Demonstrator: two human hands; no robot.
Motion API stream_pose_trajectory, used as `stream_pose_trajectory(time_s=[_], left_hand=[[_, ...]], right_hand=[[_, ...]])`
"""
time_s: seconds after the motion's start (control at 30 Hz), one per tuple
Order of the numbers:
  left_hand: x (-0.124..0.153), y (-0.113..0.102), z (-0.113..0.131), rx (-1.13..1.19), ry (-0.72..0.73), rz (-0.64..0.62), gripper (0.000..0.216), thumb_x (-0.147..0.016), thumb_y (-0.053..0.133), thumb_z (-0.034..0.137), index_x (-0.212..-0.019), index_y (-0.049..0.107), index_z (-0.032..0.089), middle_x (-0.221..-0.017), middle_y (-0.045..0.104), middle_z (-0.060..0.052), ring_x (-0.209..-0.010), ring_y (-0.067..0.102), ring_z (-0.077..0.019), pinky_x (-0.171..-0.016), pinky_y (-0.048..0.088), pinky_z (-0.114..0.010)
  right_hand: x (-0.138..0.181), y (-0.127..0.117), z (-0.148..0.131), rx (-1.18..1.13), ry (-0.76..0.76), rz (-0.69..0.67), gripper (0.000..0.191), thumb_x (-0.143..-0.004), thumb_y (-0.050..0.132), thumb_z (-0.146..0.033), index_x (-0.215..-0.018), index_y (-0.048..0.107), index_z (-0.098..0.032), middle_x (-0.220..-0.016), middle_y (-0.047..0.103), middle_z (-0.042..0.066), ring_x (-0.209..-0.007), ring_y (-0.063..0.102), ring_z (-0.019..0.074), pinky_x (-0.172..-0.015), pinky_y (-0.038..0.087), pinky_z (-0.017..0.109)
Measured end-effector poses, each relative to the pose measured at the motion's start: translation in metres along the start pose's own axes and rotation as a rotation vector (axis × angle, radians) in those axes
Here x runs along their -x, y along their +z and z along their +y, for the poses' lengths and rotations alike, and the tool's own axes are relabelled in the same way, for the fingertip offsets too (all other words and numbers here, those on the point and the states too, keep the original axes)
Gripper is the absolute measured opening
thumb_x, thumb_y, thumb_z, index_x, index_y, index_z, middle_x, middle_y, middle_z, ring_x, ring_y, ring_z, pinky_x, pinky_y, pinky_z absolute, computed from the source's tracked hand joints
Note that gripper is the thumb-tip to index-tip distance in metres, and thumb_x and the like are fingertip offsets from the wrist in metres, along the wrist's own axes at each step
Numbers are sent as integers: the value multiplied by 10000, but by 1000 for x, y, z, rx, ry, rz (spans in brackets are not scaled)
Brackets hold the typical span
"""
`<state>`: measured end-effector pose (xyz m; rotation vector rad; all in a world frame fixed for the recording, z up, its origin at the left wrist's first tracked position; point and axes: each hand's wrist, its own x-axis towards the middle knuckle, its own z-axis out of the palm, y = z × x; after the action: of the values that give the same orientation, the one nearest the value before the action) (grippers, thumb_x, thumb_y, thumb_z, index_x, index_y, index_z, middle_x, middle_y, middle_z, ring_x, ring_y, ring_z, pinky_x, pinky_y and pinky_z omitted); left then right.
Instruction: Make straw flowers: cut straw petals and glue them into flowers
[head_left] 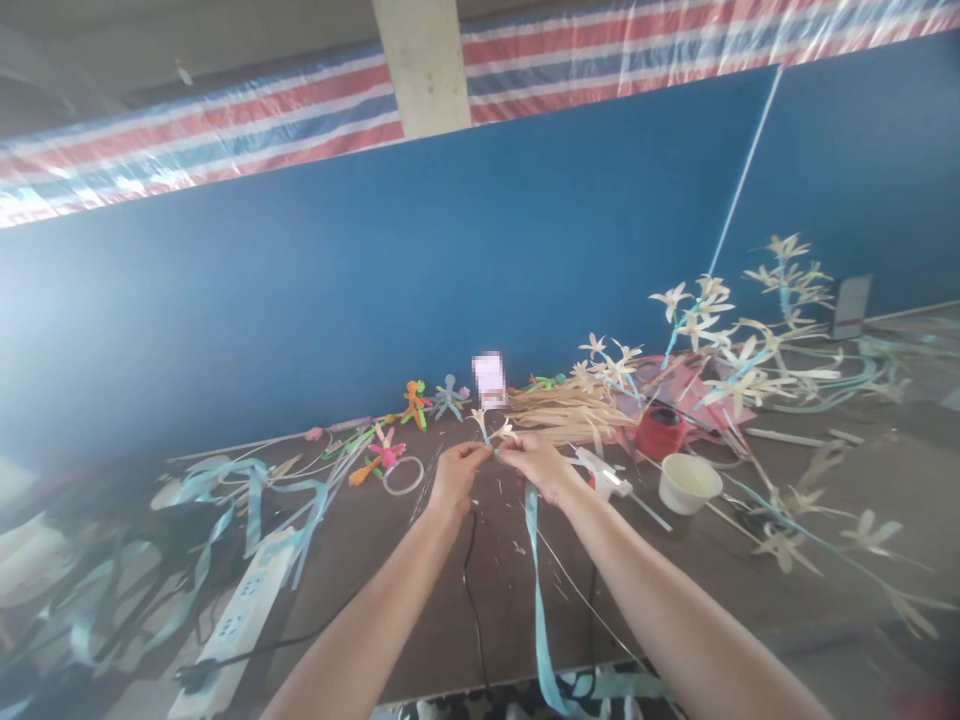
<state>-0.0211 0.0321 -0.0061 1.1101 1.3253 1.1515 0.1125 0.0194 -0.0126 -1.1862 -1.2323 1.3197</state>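
In the middle of the table, my left hand (pixel 456 476) and my right hand (pixel 536 464) meet with their fingertips pinched together. Between them rises a small artificial flower stem (pixel 486 432) with pale cream petals at its top. A light blue ribbon (pixel 534 590) hangs from below my right hand down past the table's front edge. Beside it a thin white wire (pixel 577 585) slants towards my right forearm. The fingers cover the exact spot where ribbon and stem meet.
A glue gun (pixel 604 472), white bowl (pixel 690 484) and red roll (pixel 660 432) stand right, near finished cream flowers (pixel 694 310). Left are a tape ring (pixel 403 475), a power strip (pixel 238 615) and loose blue ribbons (pixel 217 480). A blue partition (pixel 375 280) rises behind.
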Motion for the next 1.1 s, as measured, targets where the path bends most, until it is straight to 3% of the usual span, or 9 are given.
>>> stream_pose_trajectory(time_s=[0.17,0.37,0.53,0.63,0.93,1.1], left_hand=[[-2,0,-1,-25,-59,-7,254,-503,661,347,-677,642,163,-585,595,-23,-541,502,-123,-448,282,-205],[-4,-1,-4,-39,-110,-27,236,-503,646,336,-673,645,173,-656,610,-45,-649,528,-164,-449,272,-210],[-5,2,-8,-2,-129,-14,198,-491,642,312,-646,637,189,-662,599,-29,-684,524,-172,-486,293,-230],[-2,9,-9,23,-149,25,175,-498,624,295,-639,624,191,-655,587,-24,-694,517,-173,-506,292,-242],[9,22,-11,91,-200,107,220,-504,601,288,-698,609,185,-721,593,-37,-712,520,-175,-549,294,-267],[8,17,-12,86,-227,48,236,-480,643,296,-689,631,187,-729,610,-42,-723,534,-185,-584,309,-287]], right_hand=[[4,-1,-4,264,-113,76,154,-627,541,-260,-707,603,-143,-545,539,-19,-464,458,93,-447,323,190],[14,3,-13,525,-217,168,122,-636,542,-185,-736,612,-185,-744,619,26,-745,553,172,-658,353,243],[24,12,-15,989,-313,248,145,-723,503,-221,-852,563,-193,-871,599,50,-776,552,172,-650,348,240],[25,16,-13,1140,-320,255,147,-773,438,-193,-890,526,-180,-888,579,64,-763,551,166,-628,347,239],[22,17,-9,1231,-314,210,155,-821,356,-157,-856,507,-164,-859,567,89,-762,548,184,-600,356,258],[21,13,-4,1144,-328,197,141,-803,397,-197,-824,531,-161,-822,579,84,-749,547,178,-631,346,255]])
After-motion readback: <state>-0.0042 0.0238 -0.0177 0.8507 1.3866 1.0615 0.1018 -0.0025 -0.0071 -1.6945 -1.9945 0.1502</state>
